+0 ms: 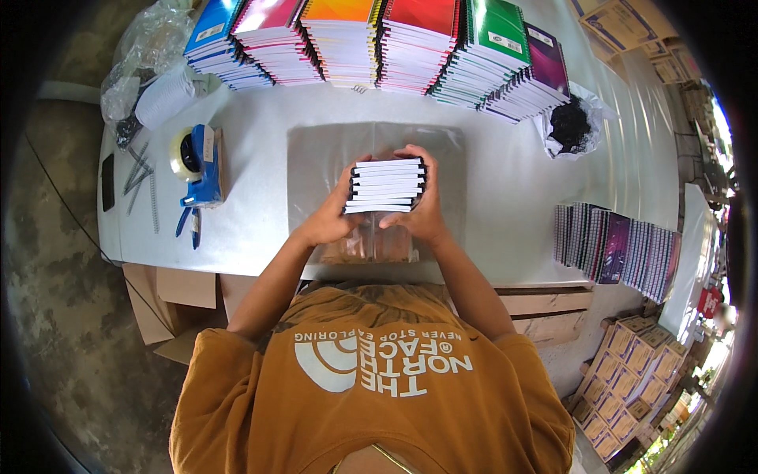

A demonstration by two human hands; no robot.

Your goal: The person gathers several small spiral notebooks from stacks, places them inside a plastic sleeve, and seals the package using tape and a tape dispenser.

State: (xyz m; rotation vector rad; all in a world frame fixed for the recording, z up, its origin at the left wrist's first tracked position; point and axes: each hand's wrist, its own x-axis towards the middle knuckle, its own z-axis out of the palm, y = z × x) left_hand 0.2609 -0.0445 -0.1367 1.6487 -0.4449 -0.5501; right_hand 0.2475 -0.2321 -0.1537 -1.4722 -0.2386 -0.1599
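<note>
I am clamping a small stack of notebooks [386,186] between my left hand [330,220] and right hand [420,212], over the clear plastic sheet [316,158] near the bench's front edge, squaring the edges evenly before lowering.

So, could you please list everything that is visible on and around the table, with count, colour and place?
held notebook stack: one, white page edges, between both hands
clear plastic sheet: one, table middle
table: one, white
notebook piles: about six, blue, pink, orange, red, green, purple covers, far edge
upright notebook row: one, purple and pale, right side
tape dispenser: one, blue, left side
black bag: one, far right
white roll: one, far left
cardboard boxes: many, brown, lower right floor
left hand: on stack's left side
right hand: on stack's right side
</note>
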